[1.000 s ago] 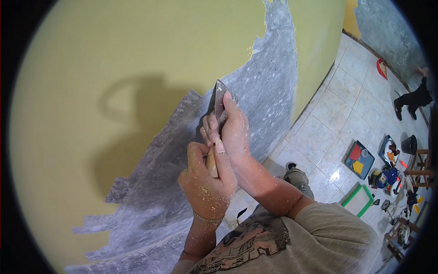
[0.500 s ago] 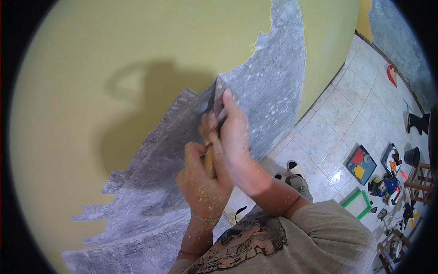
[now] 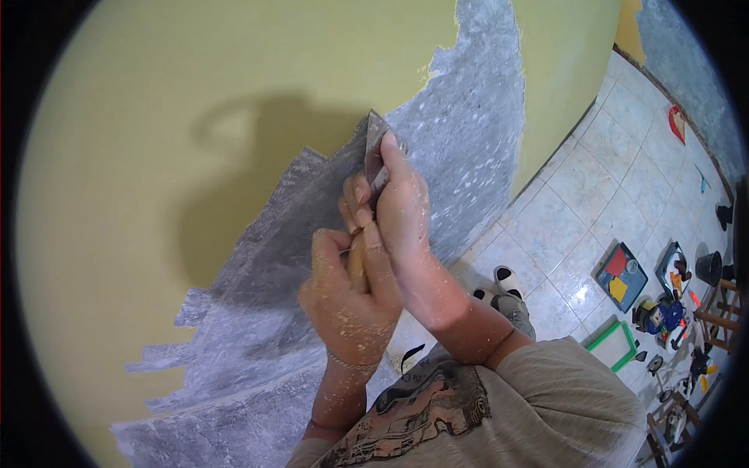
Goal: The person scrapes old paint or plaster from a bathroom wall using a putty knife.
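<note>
A paint scraper [image 3: 377, 129] with a metal blade and a yellowish handle is in both my hands. My left hand [image 3: 351, 300], lower down, is closed round the handle. Higher up, my right hand [image 3: 402, 207] grips the scraper near the blade, its thumb along the metal. The blade tip lies at the border between the yellow-green paint [image 3: 140, 156] and the bare grey patch [image 3: 460, 140] of the wall; whether it presses in cannot be told. Pale flecks dot both hands and forearms.
White floor tiles [image 3: 597, 179] stretch along the wall at the right. On them are a dark tray [image 3: 633, 290] with red and yellow pieces, a green-rimmed tray [image 3: 626, 357], a black bucket [image 3: 708, 267], a wooden stool [image 3: 718, 316] and several tools. Slippered feet [image 3: 505, 281] stand near the wall.
The scraper tip has slid a little upward along the paint border, and its blade now shows more of its flat face. Both hands keep their hold.
</note>
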`<control>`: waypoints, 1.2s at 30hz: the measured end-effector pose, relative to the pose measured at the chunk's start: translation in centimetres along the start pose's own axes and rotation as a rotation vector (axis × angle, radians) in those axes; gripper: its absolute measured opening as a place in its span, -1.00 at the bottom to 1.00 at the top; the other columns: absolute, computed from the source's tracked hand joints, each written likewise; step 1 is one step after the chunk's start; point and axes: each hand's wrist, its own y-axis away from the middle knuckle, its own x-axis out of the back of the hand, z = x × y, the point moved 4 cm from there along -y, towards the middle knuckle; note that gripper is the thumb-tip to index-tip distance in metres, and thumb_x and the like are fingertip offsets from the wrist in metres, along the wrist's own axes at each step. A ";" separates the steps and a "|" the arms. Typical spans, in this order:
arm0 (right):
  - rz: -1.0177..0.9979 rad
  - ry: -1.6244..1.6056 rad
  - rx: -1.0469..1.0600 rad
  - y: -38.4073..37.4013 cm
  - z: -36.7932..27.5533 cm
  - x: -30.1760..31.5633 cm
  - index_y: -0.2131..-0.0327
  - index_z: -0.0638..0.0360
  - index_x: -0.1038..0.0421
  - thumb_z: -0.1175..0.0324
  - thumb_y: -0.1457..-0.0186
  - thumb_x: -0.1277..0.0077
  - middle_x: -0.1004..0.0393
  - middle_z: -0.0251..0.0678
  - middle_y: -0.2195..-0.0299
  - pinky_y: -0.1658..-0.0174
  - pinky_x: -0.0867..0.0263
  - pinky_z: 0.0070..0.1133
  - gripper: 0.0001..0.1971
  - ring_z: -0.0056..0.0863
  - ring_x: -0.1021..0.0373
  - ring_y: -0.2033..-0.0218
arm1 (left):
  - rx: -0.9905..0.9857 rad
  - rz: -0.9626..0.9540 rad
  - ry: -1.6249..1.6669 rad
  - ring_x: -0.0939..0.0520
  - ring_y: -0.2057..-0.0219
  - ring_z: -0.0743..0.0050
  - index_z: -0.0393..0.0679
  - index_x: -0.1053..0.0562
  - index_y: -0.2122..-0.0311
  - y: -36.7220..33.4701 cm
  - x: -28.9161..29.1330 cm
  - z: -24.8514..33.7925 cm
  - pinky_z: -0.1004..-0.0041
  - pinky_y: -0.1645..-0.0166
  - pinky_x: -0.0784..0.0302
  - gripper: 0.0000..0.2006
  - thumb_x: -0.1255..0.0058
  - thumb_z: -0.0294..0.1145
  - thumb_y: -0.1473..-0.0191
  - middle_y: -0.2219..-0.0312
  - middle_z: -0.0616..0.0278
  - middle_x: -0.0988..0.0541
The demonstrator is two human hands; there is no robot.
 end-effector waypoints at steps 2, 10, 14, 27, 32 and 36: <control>0.010 -0.008 -0.018 -0.2 0.9 0.4 0.50 0.13 -0.29 -0.01 -0.40 0.21 -0.25 -0.36 0.73 0.70 -0.14 -0.55 -0.53 -0.57 -0.20 0.76 | 0.034 0.004 0.051 -0.63 0.54 0.08 -0.27 -0.37 0.37 0.7 0.0 -0.7 0.27 0.44 -0.43 -0.78 -0.06 -0.35 -0.23 0.60 -0.07 -0.51; 0.018 0.031 -0.046 0.2 0.6 0.2 0.38 0.08 -0.23 -0.02 -0.40 0.21 -0.18 -0.36 0.73 0.65 -0.04 -0.52 -0.61 -0.53 -0.07 0.76 | -0.029 -0.003 -0.029 -0.62 0.56 0.18 -0.28 -0.37 0.39 0.1 -0.1 0.2 0.30 0.43 -0.43 -0.76 -0.05 -0.34 -0.25 0.58 -0.07 -0.54; 0.084 0.087 0.005 -1.5 -1.4 0.5 0.55 0.17 -0.27 -0.05 -0.39 0.24 -0.28 -0.28 0.74 0.70 -0.17 -0.50 -0.46 -0.51 -0.24 0.75 | 0.040 -0.035 0.031 -0.62 0.55 0.22 -0.31 -0.38 0.39 -0.6 -0.4 0.9 0.31 0.44 -0.43 -0.76 -0.05 -0.35 -0.24 0.59 -0.07 -0.54; 0.069 0.032 -0.006 -2.3 -2.2 0.7 0.51 0.16 -0.31 0.03 -0.37 0.17 -0.33 -0.25 0.69 0.68 -0.16 -0.46 -0.54 -0.46 -0.26 0.74 | 0.017 -0.012 0.053 -0.63 0.60 0.13 -0.28 -0.37 0.40 -0.9 -1.1 1.2 0.28 0.47 -0.43 -0.74 -0.07 -0.31 -0.24 0.62 -0.12 -0.53; 0.090 0.026 -0.033 -1.8 -1.5 0.9 0.53 0.17 -0.31 0.04 -0.39 0.21 -0.31 -0.26 0.71 0.67 -0.19 -0.45 -0.52 -0.44 -0.26 0.73 | 0.004 -0.009 0.094 -0.64 0.59 0.18 -0.29 -0.37 0.41 -0.7 -1.3 1.4 0.29 0.46 -0.44 -0.73 -0.07 -0.32 -0.24 0.62 -0.10 -0.53; 0.071 0.060 0.042 -2.6 -3.2 0.7 0.51 0.16 -0.30 0.05 -0.40 0.21 -0.28 -0.28 0.72 0.69 -0.17 -0.47 -0.54 -0.48 -0.24 0.75 | 0.021 -0.038 0.055 -0.64 0.56 0.06 -0.30 -0.38 0.41 -1.8 -2.0 2.2 0.28 0.45 -0.44 -0.73 -0.06 -0.32 -0.24 0.61 -0.11 -0.53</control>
